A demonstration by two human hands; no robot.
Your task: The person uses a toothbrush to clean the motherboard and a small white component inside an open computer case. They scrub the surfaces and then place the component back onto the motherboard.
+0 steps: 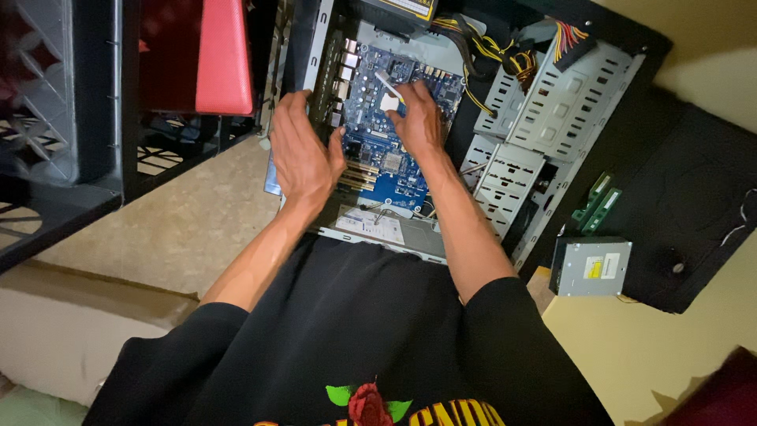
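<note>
both hands work inside an open computer case (552, 102) that lies on its side below the person. left hand (303, 154) is open, fingers spread and lightly curved, resting along the left edge of the blue motherboard (394, 170), its fingertips near the case's left wall. right hand (416, 118) reaches in from the right and pinches a small white piece (389, 101) between thumb and fingers, just above the middle of the board; what exactly the piece is cannot be told. the board sits flat in the case, bordered at the top by a power supply (402, 8) with a bundle of yellow and black cables (489, 55) running close past the right hand. to the right, the perforated metal drive cage (544, 110) hems the forearm in, leaving only a narrow channel between the cage and the board. outside the case, on a black panel (694, 197), lie two green memory sticks (598, 201) and, nearer the person, a grey optical drive (591, 267), both well apart from the hands. to the left, a red seat (225, 55) and dark crates (55, 118) stand beside the case, with bare beige floor (181, 229) open under the left forearm.
</note>
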